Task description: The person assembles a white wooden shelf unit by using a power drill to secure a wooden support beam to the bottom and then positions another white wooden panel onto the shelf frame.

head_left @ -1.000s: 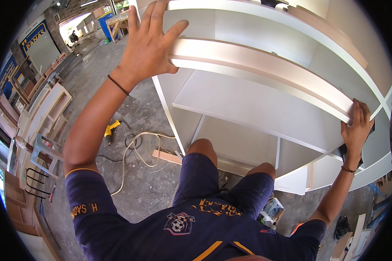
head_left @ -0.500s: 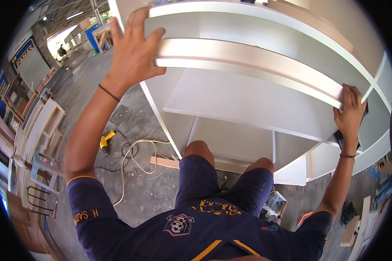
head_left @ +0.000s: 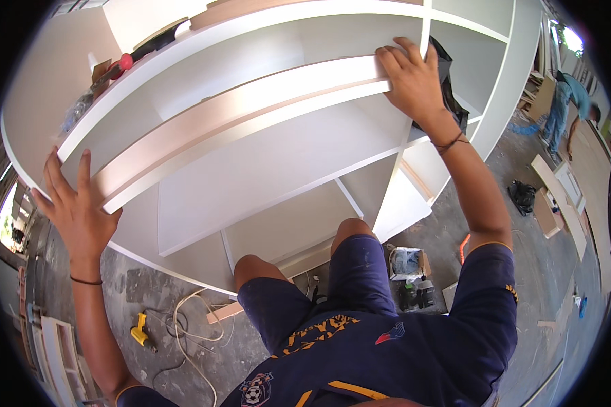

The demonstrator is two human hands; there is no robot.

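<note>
A long pale wooden strip with a white lower edge (head_left: pixel 244 112) lies across the front of a large white cabinet (head_left: pixel 278 163). My left hand (head_left: pixel 81 210) is at its left end. That end sits between my thumb and index finger, and the other fingers spread over the cabinet's side edge. At the strip's right end, my right hand (head_left: pixel 414 81) has its fingers bent over the top, close to an upright divider. A wide white panel sits lower in the cabinet, below the strip. My knees are against the cabinet's lower front.
Left on the floor lie a yellow power tool (head_left: pixel 140 331) and a pale looped cord (head_left: pixel 183 319). A small open box (head_left: pixel 409 262) and dark bottles (head_left: pixel 416 295) stand right of my knees. Far right, another person (head_left: pixel 567 112) bends over boards. Black plastic (head_left: pixel 448 88) hangs behind my right wrist.
My view has swung to the right, so the cabinet appears further left and the other person has come into sight. Both hands keep to the ends of the strip.
</note>
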